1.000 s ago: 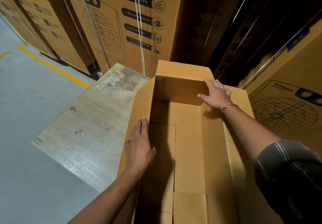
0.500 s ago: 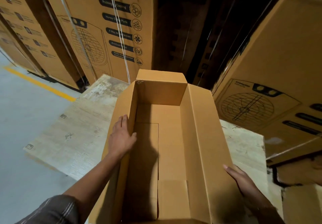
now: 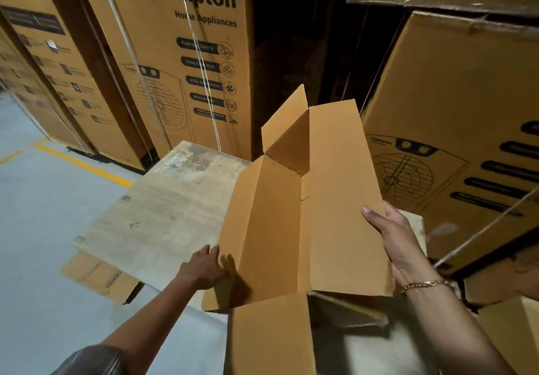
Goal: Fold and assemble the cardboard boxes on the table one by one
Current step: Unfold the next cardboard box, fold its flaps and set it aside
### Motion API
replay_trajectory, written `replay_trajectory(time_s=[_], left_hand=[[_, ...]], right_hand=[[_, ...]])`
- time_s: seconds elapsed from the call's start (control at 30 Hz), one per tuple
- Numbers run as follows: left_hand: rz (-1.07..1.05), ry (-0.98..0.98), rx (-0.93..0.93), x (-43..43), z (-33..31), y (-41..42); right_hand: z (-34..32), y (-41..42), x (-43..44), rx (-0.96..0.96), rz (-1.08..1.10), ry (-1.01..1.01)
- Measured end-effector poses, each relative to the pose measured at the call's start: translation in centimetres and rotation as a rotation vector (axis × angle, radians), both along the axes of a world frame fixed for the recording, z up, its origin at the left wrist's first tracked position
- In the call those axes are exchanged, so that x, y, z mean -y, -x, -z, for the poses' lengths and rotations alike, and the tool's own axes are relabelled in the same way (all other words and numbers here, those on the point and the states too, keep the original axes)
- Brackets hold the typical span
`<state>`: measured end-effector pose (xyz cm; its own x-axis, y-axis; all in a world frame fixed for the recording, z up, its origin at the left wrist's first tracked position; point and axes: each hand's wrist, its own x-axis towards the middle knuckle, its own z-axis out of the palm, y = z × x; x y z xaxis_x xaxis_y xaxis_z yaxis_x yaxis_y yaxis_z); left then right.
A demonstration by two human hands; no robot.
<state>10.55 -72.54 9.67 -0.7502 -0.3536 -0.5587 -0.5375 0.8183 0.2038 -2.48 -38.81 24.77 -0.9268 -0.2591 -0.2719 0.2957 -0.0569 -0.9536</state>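
A long plain cardboard box [image 3: 335,199] is lifted and tilted above the worn wooden table [image 3: 163,214], its flaps hanging open at the far and near ends. My right hand [image 3: 393,234] grips the right side panel, thumb on its inner face. My left hand [image 3: 204,267] lies with straight fingers against the outside of the left panel near its lower edge. The right palm side is hidden behind the panel.
Tall strapped printed appliance cartons [image 3: 186,62] stand behind the table and another carton [image 3: 455,141] at the right. Flat cardboard [image 3: 96,275] lies under the table's near left corner. Grey floor with a yellow line [image 3: 84,164] spreads to the left.
The box has been raised off the table and tipped to the right. My right hand moved up along the right panel; my left hand slid down to the left panel's lower outside.
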Motion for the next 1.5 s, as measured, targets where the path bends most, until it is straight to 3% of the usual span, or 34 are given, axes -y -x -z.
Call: replay_trajectory(time_s=[0.17, 0.37, 0.47, 0.53, 0.6, 0.7, 0.77, 0.9, 1.03, 1.13, 1.3, 1.5], left_hand=[[-0.061, -0.047, -0.148, 0.0, -0.4, -1.9], [-0.357, -0.391, -0.696, -1.5, -7.2, -1.2], [-0.210, -0.299, -0.807, -3.4, -10.4, -1.2], [-0.012, -0.157, -0.759, -4.8, -11.4, -1.6], [0.083, -0.091, -0.633, -5.7, -10.7, -1.6], [0.043, -0.131, -0.508, -6.1, -8.7, -1.4], [0.009, -0.113, -0.511, -6.3, -7.6, -1.2], [-0.021, -0.064, -0.547, -6.8, -7.2, -0.4], [-0.063, -0.096, -0.584, -5.1, -7.0, 0.1], [-0.103, -0.139, -0.627, -2.1, -6.6, -0.5], [-0.190, -0.301, -0.725, 4.5, -5.3, -2.4], [-0.536, -0.552, -0.716, 12.0, -3.0, -5.1]], right_hand=[[0.6, -1.3, 6.4, -0.060, -0.014, -0.094], [3.2, -2.2, 14.3, -0.046, -0.280, -0.333], [3.3, -2.7, 16.4, 0.045, -0.354, -0.343], [3.4, -2.9, 16.1, 0.019, -0.324, -0.383], [3.3, -3.5, 14.2, -0.125, -0.235, -0.432], [4.7, -4.1, 9.1, -0.330, 0.020, -0.464], [6.5, -4.4, 5.4, -0.278, 0.134, -0.477], [10.8, -6.1, 2.8, 0.083, -0.149, -0.482], [10.7, -8.7, 5.2, 0.148, -0.257, -0.474], [9.4, -9.4, 7.0, 0.013, -0.306, -0.512], [8.8, -9.7, 10.9, -0.333, -0.576, -0.658], [9.6, -9.5, 18.5, -0.625, -0.729, -0.819]])
